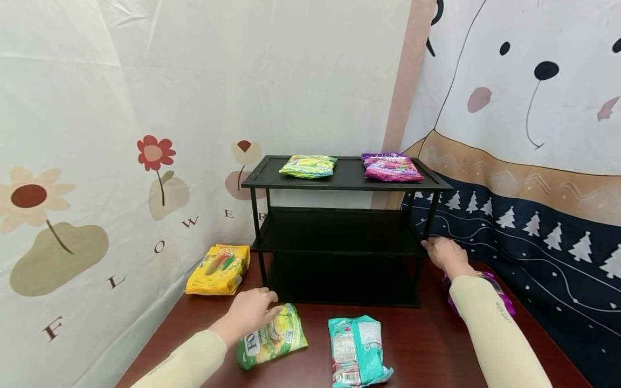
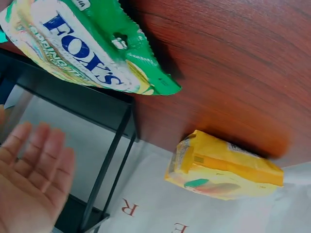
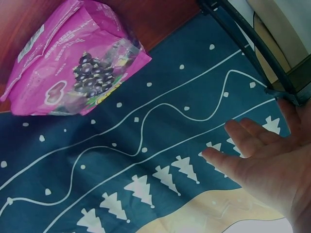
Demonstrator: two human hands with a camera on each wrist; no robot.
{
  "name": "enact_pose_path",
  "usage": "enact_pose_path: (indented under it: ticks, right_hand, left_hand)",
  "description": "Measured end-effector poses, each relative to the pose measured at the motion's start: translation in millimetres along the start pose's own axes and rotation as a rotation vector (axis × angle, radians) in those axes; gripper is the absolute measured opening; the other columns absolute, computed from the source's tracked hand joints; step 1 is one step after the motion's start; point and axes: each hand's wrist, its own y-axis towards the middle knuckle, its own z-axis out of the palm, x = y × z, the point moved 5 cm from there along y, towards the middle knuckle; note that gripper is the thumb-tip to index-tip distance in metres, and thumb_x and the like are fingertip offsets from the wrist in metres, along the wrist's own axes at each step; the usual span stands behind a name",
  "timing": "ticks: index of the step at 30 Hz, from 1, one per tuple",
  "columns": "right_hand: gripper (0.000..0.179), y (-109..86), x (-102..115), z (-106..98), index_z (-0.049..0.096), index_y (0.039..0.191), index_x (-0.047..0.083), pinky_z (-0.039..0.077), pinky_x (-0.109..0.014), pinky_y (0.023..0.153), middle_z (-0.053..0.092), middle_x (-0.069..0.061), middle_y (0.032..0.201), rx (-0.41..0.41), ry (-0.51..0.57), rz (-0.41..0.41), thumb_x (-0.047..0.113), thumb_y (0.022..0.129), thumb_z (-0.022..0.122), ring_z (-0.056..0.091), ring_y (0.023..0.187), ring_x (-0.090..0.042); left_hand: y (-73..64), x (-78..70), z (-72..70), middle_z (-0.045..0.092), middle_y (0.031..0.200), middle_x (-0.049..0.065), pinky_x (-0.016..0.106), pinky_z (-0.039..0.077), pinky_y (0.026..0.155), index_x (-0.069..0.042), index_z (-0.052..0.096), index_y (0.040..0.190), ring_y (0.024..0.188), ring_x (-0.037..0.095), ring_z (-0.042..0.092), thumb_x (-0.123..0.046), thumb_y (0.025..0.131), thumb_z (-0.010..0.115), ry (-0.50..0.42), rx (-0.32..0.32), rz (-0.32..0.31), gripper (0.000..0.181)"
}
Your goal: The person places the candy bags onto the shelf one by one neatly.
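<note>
My left hand [image 1: 249, 312] is relaxed, fingers mostly straight and nothing in it, hanging just over the green Fox's bag [image 1: 277, 343], below centre-left of the head view. My right hand [image 1: 446, 256], right of centre, has loose fingers right by the front leg of the black three-tier rack [image 1: 335, 229]. Doesn't look like a grip to me, and I can't tell if the fingertips touch it.

What bugs me: if they do touch, a careless push could shove the rack and slide the lime-yellow packet [image 1: 309, 166] and purple-pink packet [image 1: 392, 167] around up top. On the left, a lazy pinch might catch only slick film and let the green bag slip. My right sleeve [image 1: 499, 323] also crosses over the purple berry bag [image 3: 77, 63], so it could snag.

Materials-wise: the green bag is shiny plastic with a zigzag seal, lumpy like there's loose stuff inside. The teal bag [image 1: 356, 353] at bottom centre is wrinkled; the yellow bag [image 1: 220, 269] on the left is boxier. Rack's all slim legs and flat trays, the table [image 1: 317, 334] is reddish wood grain, and the backdrop [image 1: 301, 70] is creased fabric.
</note>
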Motion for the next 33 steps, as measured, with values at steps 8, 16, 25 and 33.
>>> enact_pose_path:
  ticks: [8, 16, 25, 33]
  right_hand:
    - [0.046, -0.2, 0.6, -1.0, 0.061, 0.125, -0.005, 0.034, -0.071, 0.095, 0.057, -0.032, 0.126, -0.005, 0.003, 0.0, 0.031, 0.108, 0.038, 0.051, 0.11, -0.05]
    - [0.045, -2.4, 2.1, -1.6, 0.062, 0.123, -0.005, 0.034, -0.071, 0.094, 0.057, -0.031, 0.124, 0.0, 0.006, -0.003, 0.029, 0.107, 0.037, 0.052, 0.109, -0.05]
    - [0.046, -2.4, 2.7, -1.6, 0.06, 0.126, -0.005, 0.033, -0.071, 0.096, 0.055, -0.033, 0.129, -0.001, 0.001, 0.001, 0.03, 0.108, 0.037, 0.049, 0.114, -0.052]
    - [0.045, -3.4, 2.9, -1.8, 0.061, 0.125, -0.005, 0.033, -0.071, 0.096, 0.055, -0.032, 0.128, 0.0, 0.005, 0.0, 0.03, 0.108, 0.037, 0.05, 0.112, -0.051]
  left_hand:
    - [-6.3, 6.5, 17.0, 0.063, 0.091, 0.008, 0.048, 0.053, 0.068, -0.008, 0.069, 0.109, 0.083, 0.028, 0.063, -0.044, 0.09, 0.07, 0.082, 0.107, -0.163, 0.04]
    - [-14.9, -12.2, 37.9, 0.057, 0.084, 0.013, 0.048, 0.053, 0.067, -0.002, 0.068, 0.106, 0.079, 0.033, 0.061, -0.055, 0.09, 0.064, 0.201, 0.184, -0.186, 0.056]
    - [-21.2, -21.4, 44.1, 0.054, 0.084, 0.011, 0.045, 0.051, 0.063, -0.002, 0.067, 0.097, 0.077, 0.029, 0.056, -0.056, 0.087, 0.068, 0.233, 0.151, -0.152, 0.055]
    - [-23.2, -15.0, 43.4, 0.063, 0.116, 0.018, 0.053, 0.051, 0.084, -0.004, 0.069, 0.11, 0.11, 0.039, 0.058, -0.046, 0.086, 0.072, 0.13, 0.241, -0.091, 0.049]
